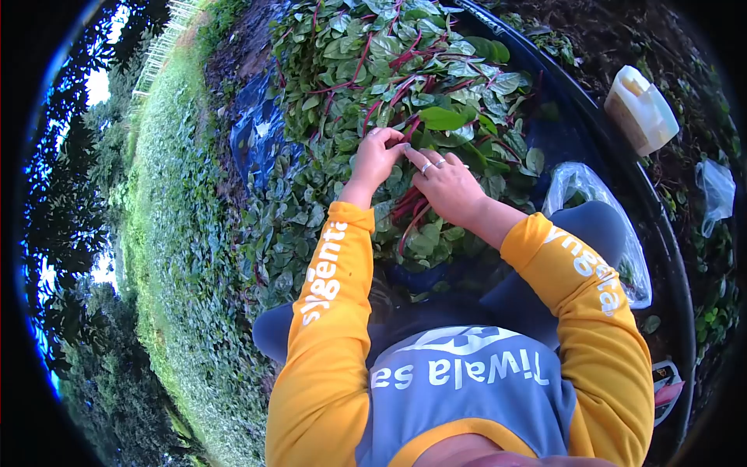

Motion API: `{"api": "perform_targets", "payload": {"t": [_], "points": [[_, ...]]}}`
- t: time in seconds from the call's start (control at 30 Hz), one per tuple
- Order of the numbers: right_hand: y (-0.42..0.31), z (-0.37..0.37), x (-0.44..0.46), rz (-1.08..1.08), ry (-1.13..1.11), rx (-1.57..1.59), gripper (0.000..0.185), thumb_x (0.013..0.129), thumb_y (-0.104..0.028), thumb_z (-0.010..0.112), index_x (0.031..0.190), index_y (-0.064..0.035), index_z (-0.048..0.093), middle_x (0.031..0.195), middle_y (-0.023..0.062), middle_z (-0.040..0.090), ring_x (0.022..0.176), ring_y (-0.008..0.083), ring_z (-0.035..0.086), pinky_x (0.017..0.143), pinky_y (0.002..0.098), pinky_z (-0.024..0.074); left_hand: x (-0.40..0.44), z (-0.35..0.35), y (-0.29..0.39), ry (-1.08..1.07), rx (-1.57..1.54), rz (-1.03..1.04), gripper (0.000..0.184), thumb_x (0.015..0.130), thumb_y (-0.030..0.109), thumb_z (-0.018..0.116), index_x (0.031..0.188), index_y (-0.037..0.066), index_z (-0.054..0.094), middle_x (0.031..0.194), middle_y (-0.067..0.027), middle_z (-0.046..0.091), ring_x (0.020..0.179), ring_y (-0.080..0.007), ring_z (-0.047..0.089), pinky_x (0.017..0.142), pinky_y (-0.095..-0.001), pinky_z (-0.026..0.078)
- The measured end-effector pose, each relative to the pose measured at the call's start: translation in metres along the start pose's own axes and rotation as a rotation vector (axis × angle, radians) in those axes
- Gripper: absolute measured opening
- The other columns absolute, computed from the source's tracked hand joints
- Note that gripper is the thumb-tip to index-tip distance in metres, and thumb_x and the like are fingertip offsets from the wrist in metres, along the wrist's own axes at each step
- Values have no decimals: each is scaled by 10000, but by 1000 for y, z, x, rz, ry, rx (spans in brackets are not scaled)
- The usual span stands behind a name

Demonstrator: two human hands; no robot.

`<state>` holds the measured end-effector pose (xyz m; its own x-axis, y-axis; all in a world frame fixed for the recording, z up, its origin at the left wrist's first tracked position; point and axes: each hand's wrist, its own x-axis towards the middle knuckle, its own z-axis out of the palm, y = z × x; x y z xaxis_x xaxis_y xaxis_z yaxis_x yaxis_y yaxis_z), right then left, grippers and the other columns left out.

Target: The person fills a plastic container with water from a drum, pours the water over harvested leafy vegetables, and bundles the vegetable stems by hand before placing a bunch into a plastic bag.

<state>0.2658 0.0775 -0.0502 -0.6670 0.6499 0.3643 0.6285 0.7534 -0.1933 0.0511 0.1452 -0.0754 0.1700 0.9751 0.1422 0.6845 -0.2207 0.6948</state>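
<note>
A big heap of Malabar spinach point(342, 66), with green leaves and red stems, lies in front of me. My left hand point(377, 161) is closed in a pinch above the heap, its fingertips meeting those of my right hand. A red stem point(412, 129) rises from where the fingertips meet. My right hand point(450, 185), with rings on its fingers, is closed on the spinach stems; its palm side is hidden. Below the hands, cut-looking red stem ends point(408, 204) stick out over the leaves.
Blue plastic sheeting point(257, 136) lies left of the heap. A dark raised rim point(622, 167) curves along the right. Inside it is a clear plastic bag point(634, 265) with greens; beyond it stand a cut plastic jug point(642, 113) and another plastic bag point(716, 194). Leafy plants grow at left.
</note>
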Motion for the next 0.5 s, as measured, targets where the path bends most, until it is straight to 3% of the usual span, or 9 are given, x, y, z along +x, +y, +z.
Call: {"api": "perform_targets", "payload": {"t": [0.03, 0.07, 0.17, 0.27, 0.3, 0.33, 0.43, 0.47, 0.5], "points": [[-1, 0, 1, -16, 85, 10, 157, 830, -145, 602, 953, -67, 660, 1344, 118, 562, 1181, 273, 574, 928, 398, 458, -6, -5, 1, -9, -164, -17, 216, 805, 85, 775, 1003, 34, 707, 916, -112, 688, 837, -213, 663, 751, -332, 523], [-3, 1, 2, -18, 84, 18, 157, 830, -145, 602, 953, -67, 660, 1344, 118, 562, 1181, 273, 574, 928, 398, 458, -16, -10, 1, -117, -364, -168, 188, 821, 40, 754, 999, 9, 700, 926, -76, 703, 856, -148, 659, 765, -299, 524], [-1, 5, 8, 34, 63, 93, 149, 836, -151, 604, 946, -67, 662, 1363, 111, 557, 1179, 284, 577, 931, 404, 468, -44, -28, 33, -206, -431, -315, 203, 815, 5, 750, 1010, -3, 694, 916, -34, 702, 847, -126, 649, 777, -287, 529], [0, 7, 10, 3, 189, 76, 166, 837, -154, 607, 968, -73, 670, 1297, 94, 584, 1149, 283, 588, 936, 408, 469, -60, -28, 34, -208, -731, -440, 243, 881, 76, 710, 1112, 10, 672, 1033, -28, 690, 971, -113, 623, 878, -285, 502], [-2, 1, 11, 0, 78, 55, 164, 836, -158, 602, 961, -85, 679, 1222, 90, 610, 1112, 265, 605, 923, 392, 471, -63, -27, 41, -141, -901, -466, 271, 909, 115, 692, 1160, 16, 661, 1081, -27, 683, 1024, -104, 607, 918, -284, 483], [-4, -3, 12, -3, -33, 34, 163, 834, -161, 597, 953, -97, 688, 1147, 85, 637, 1076, 248, 622, 911, 376, 474, -65, -28, 46, -138, -1049, -519, 368, 942, 192, 658, 1266, 25, 612, 1242, -60, 633, 1125, -119, 578, 993, -309, 436], [-6, 11, 8, -164, -35, -45, 158, 831, -169, 597, 934, -114, 702, 1069, 57, 646, 1057, 232, 626, 917, 372, 467, -65, -13, 68, -205, -883, -434, 329, 977, 220, 636, 1232, 12, 639, 1126, -17, 665, 1032, -111, 591, 975, -271, 427], [-8, 15, 7, -170, -38, -46, 158, 831, -169, 597, 934, -114, 702, 1069, 57, 646, 1057, 232, 626, 917, 372, 467, -62, -5, 77, -137, -896, -489, 304, 994, 219, 617, 1182, -18, 648, 1018, -35, 690, 908, -119, 625, 890, -261, 473], [-11, 17, 5, -193, -40, -71, 152, 827, -172, 598, 917, -118, 709, 1059, 49, 649, 1056, 223, 624, 905, 367, 464, -61, 1, 69, -133, -900, -489, 304, 994, 219, 617, 1182, -18, 648, 1018, -35, 690, 908, -119, 625, 890, -261, 473]]}}
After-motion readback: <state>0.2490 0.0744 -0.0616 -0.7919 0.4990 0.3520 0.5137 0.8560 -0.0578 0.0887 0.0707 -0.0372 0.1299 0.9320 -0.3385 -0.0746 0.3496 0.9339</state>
